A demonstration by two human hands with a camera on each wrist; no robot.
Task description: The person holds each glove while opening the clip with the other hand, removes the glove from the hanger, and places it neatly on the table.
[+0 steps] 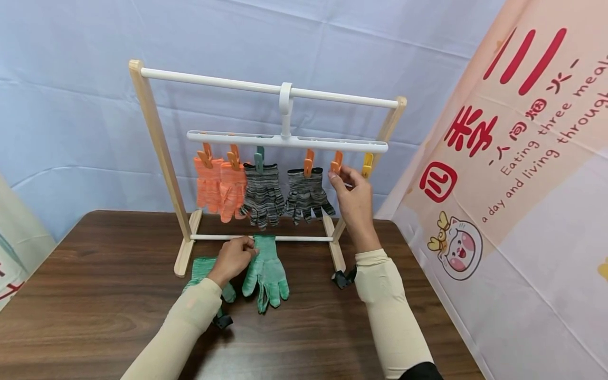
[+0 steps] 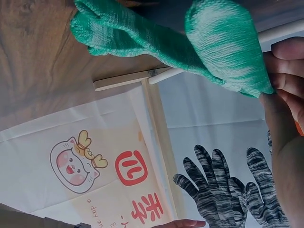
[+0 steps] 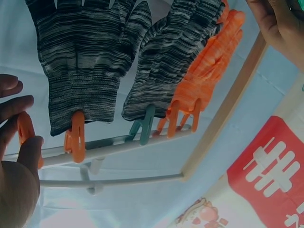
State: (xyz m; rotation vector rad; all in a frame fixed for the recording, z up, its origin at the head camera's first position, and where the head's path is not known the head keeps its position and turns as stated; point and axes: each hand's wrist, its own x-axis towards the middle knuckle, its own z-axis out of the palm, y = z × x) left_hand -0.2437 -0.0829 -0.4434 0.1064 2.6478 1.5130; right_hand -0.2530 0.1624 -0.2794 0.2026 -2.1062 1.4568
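Right hand, right of centre in the frame: raised, thumb and fingers pinching an orange clip on the hanger. No cloth in this clip. The pinch seems meant to steady or work it; I cannot tell which.

Left hand, lower centre: pinching the cuff of a green glove, its fingers toward the bottom of the frame. The cuff end is probably chosen because the hung gloves are all clipped there.

Second green glove, lower left of centre: on the worktop, partly hidden by the left forearm.

Grey gloves, two, mid-frame: one under a teal clip, one just beside the right hand. The nearer one could crowd a glove brought up there.

Orange gloves, two, overlapping, left of the grey pair.

Yellow clip, right end of hanger: bare.

Rack, wooden posts, white bars: its lower bar runs behind the left hand; the right hand covers part of the right post.

Printed banner: right edge.
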